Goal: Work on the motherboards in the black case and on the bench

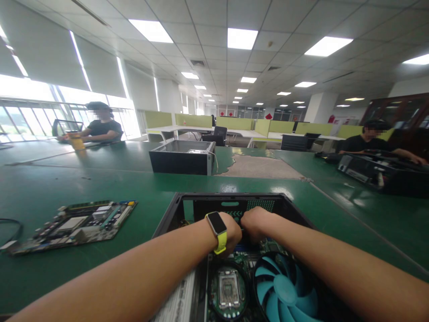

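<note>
Down in front, fan: a round fan with turquoise plastic blades (284, 288) sits inside the near part of the open black metal computer case (231, 195).
Socket: a square silvery metal socket (229, 288) lies inside the case, left of the fan.
Left hand: the left hand (232, 230), wearing a smartwatch with a yellow-green strap (217, 227), reaches into the case; its fingers bend downward, mostly hidden, so how wide they are or what they grip I cannot tell.
Right hand: the right hand (255, 222) is just beside it within the case, curled, fingertips hidden; any hold, cannot tell.
Tabletop: a glossy green surface (83, 183) spreads around the case.
Loose board: a flat green circuit board (77, 228) lies left of the case.
Beyond the case: a second dark box-shaped case (181, 163), then, to its right, a ragged pale bare patch (261, 167).
Co-workers: one seated person (103, 127) far left beyond the case, another (363, 138) far right.
Room: yellow-green desk partitions (234, 123) behind, bright square ceiling panels (243, 39) above.
</note>
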Motion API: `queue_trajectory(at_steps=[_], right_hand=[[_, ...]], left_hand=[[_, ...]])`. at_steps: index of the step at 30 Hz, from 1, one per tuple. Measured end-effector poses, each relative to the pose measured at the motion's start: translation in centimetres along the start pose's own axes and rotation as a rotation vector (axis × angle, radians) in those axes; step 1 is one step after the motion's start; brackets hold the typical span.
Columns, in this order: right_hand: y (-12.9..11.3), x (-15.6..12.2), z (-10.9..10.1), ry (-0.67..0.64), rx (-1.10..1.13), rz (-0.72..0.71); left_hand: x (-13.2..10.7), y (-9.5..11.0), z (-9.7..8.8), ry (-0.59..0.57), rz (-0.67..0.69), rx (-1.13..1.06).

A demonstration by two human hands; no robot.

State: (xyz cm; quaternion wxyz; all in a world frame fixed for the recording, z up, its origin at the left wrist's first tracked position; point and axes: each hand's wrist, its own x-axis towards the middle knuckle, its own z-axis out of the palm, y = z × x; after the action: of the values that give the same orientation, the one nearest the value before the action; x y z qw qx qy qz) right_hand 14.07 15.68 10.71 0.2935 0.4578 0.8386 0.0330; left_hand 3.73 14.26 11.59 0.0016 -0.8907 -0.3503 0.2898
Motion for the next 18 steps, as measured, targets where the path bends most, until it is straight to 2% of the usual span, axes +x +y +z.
queue_trajectory(at_steps=[7,11,13,15,17,18], right_hand=[[0.1,-0.4,-0.4,0.018,0.019,0.022],[0.8,-0.5,-0.3,0.088,0.052,0.029],[1.0,-0.7,-0.4,0.126,0.073,0.035],[0.9,-1.0,-0.4,0.167,0.094,0.019],[0.7,-1.3,-0.6,0.195,0.121,-0.015],[0.6,-1.4,-0.6,0.202,0.131,-0.029]], left_hand=[[-1.1,0.5,-1.0,-0.099,0.012,0.050],[-2.0,-0.6,-2.3,-0.078,0.062,0.031],[-3.9,-1.8,-3.7,0.001,0.156,-0.068],[-7.0,-3.0,-4.6,0.164,0.295,-0.269],[-10.9,-3.7,-4.0,0.380,0.409,-0.491],[-12.8,-3.8,-2.8,0.504,0.417,-0.569]])
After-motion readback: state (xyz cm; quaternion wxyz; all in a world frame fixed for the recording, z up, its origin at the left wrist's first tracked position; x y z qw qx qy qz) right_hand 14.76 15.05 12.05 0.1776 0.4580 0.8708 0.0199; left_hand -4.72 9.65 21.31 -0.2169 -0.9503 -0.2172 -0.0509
